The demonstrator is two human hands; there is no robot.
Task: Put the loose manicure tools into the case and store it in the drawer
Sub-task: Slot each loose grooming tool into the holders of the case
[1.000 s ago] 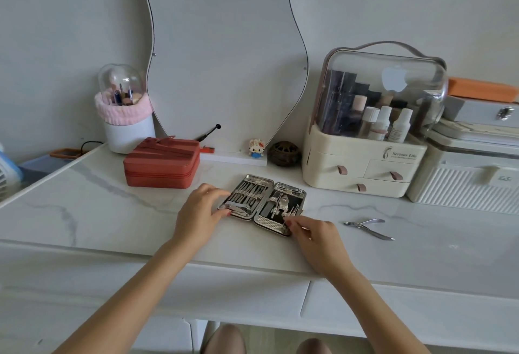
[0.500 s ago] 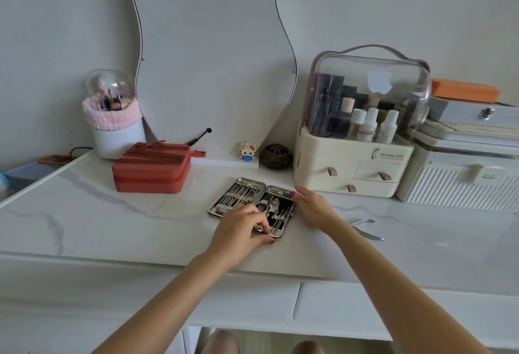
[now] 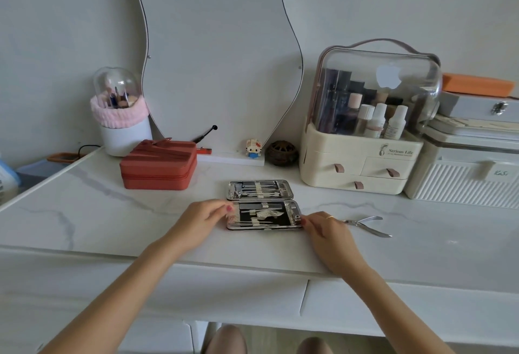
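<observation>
Both hands (image 3: 206, 220) (image 3: 327, 230) gripping open case (image 3: 264, 215)

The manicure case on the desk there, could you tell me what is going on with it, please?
A person sits at a white marble-look desk with the manicure case lying open and flat, tools strapped into both halves. The left hand holds the left end of the near half and the right hand holds its right end. One pair of nippers lies loose on the desk just right of the right hand, not yet packed. The case is not yet closed or stored.
</observation>
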